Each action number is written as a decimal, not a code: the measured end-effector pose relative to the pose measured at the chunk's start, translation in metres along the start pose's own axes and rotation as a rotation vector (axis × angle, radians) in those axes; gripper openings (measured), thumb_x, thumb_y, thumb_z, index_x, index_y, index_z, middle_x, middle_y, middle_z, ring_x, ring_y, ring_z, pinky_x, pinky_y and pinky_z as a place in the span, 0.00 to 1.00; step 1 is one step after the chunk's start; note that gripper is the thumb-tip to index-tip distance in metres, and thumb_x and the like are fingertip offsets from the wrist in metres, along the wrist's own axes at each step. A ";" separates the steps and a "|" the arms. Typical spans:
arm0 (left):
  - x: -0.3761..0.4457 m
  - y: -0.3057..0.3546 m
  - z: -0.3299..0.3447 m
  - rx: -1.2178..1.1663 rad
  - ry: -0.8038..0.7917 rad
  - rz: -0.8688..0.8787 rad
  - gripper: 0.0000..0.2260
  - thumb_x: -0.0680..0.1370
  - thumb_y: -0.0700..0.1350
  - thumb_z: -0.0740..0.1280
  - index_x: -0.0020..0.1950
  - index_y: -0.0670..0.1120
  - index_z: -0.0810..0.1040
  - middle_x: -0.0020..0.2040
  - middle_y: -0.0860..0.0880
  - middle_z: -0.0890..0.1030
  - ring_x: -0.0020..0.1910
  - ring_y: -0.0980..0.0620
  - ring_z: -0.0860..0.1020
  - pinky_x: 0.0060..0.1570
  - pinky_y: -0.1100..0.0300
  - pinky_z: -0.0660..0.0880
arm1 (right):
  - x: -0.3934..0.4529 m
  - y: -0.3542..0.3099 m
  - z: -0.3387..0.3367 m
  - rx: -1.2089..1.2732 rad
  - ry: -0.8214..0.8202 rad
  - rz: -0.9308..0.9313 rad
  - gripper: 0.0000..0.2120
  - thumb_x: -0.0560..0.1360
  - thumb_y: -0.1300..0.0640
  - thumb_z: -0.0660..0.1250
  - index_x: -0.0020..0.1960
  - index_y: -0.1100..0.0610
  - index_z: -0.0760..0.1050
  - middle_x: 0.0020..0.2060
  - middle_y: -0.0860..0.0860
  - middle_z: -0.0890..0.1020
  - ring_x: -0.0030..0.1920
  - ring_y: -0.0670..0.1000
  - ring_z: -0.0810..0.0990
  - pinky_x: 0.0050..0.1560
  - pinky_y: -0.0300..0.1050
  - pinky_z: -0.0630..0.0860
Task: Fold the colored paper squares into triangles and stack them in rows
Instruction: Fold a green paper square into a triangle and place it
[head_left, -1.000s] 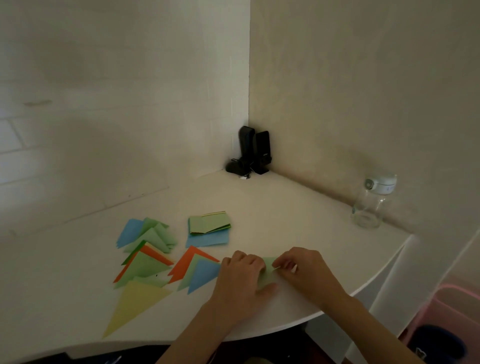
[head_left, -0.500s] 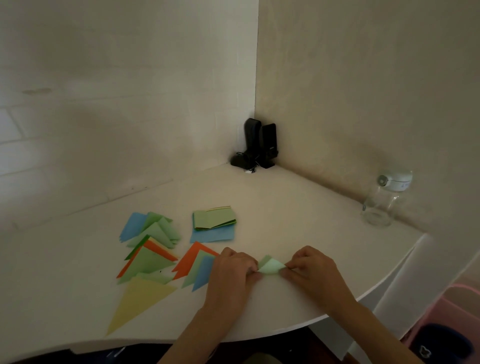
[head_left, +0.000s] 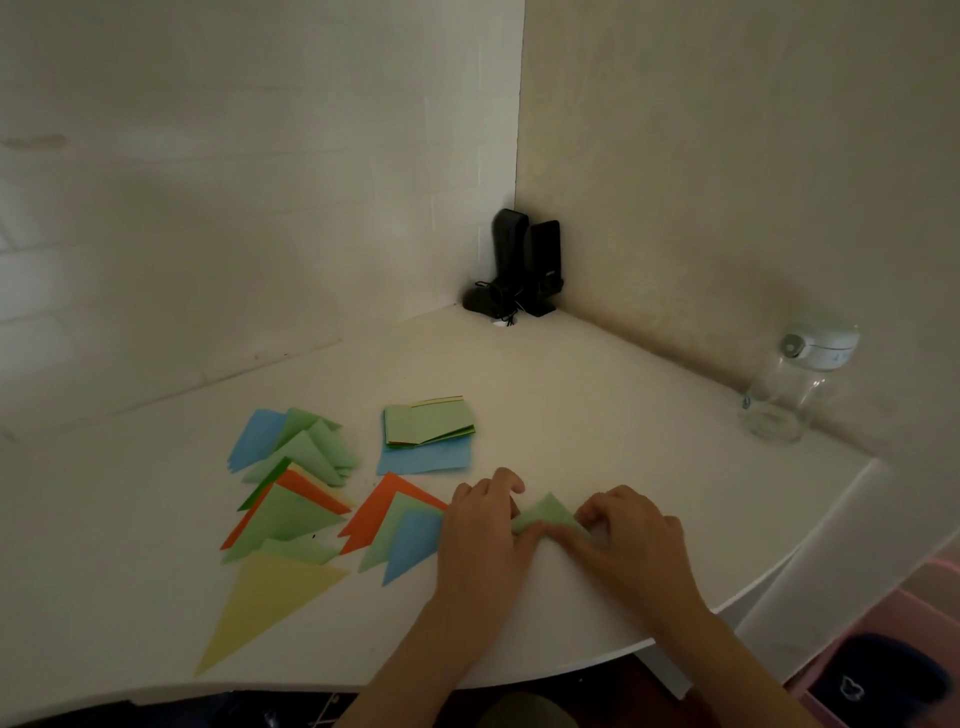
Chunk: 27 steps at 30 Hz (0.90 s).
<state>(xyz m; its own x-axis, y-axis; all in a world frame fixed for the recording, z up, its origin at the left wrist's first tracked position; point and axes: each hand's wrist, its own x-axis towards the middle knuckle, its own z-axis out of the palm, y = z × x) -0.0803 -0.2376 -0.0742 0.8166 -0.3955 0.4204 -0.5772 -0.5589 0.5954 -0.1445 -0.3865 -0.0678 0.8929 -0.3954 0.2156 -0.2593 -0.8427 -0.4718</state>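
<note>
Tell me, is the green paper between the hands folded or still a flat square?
Folded. The green paper shows a triangle peak, with the left hand and right hand pressing its lower edge.
</note>
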 end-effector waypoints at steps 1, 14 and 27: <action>0.001 0.000 0.000 -0.015 -0.011 -0.021 0.12 0.72 0.50 0.70 0.51 0.52 0.71 0.39 0.56 0.74 0.42 0.54 0.69 0.42 0.58 0.69 | 0.000 0.000 0.000 0.018 -0.004 0.006 0.13 0.68 0.34 0.65 0.42 0.42 0.70 0.41 0.40 0.73 0.45 0.43 0.72 0.49 0.44 0.62; 0.012 -0.014 -0.017 -0.269 -0.125 -0.155 0.11 0.69 0.34 0.71 0.42 0.50 0.78 0.35 0.55 0.81 0.35 0.62 0.75 0.36 0.73 0.70 | 0.011 0.019 -0.014 0.312 -0.215 0.014 0.13 0.65 0.55 0.75 0.44 0.46 0.74 0.38 0.43 0.79 0.35 0.40 0.73 0.39 0.31 0.69; 0.008 0.027 -0.005 0.246 -0.239 -0.085 0.14 0.76 0.49 0.66 0.60 0.47 0.71 0.55 0.47 0.71 0.53 0.49 0.70 0.52 0.58 0.69 | -0.002 0.011 -0.013 0.273 -0.125 0.020 0.09 0.68 0.54 0.72 0.40 0.42 0.74 0.37 0.40 0.76 0.39 0.38 0.74 0.51 0.40 0.71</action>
<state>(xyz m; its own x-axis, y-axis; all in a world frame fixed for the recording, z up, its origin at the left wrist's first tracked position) -0.0895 -0.2521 -0.0518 0.8554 -0.4832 0.1865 -0.5136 -0.7447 0.4262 -0.1537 -0.3994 -0.0621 0.9313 -0.3488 0.1054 -0.1837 -0.6993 -0.6909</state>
